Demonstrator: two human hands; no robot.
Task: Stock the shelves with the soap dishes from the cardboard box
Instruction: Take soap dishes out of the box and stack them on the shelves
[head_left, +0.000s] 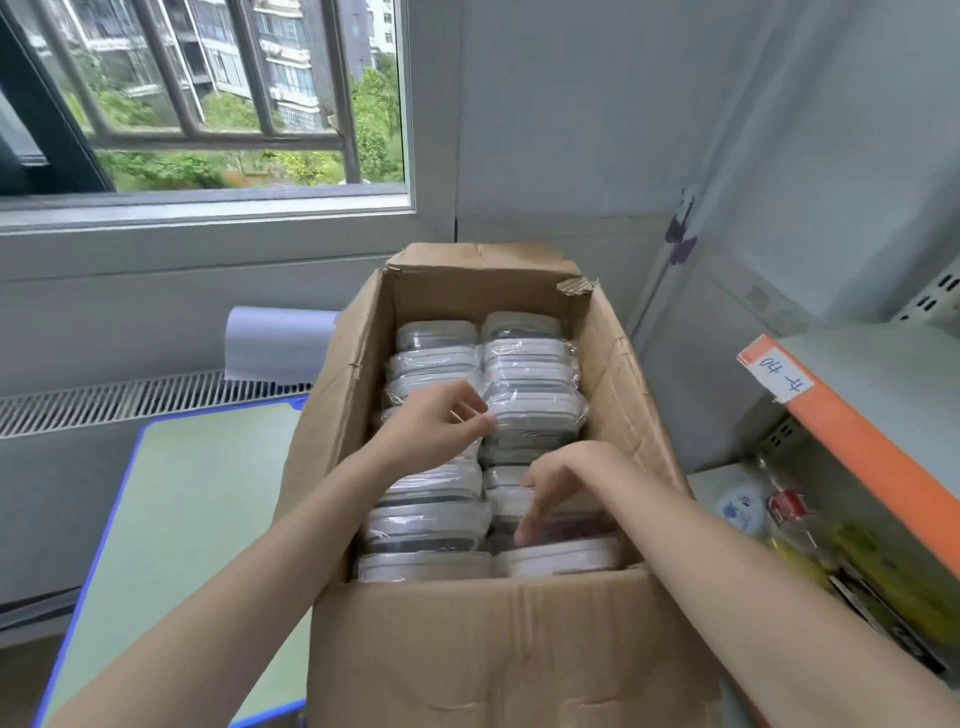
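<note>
Wrapped soap dishes packed in two rows inside open cardboard box. Left hand pinching plastic wrap mid-box; right hand loosely spread, fingertips touching nearer dishes, gripping nothing. Shelf to the right, window behind.

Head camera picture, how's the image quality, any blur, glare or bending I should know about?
Head view: soft daylight from the window, no hard shadows; the wrapped soap dishes show mild sheen on the plastic; the shelf goods at lower right are smeared and unreadable; wide-angle bending tilts the window bars and shelf edge; both hands, left hand and right hand, are slightly soft.
</note>
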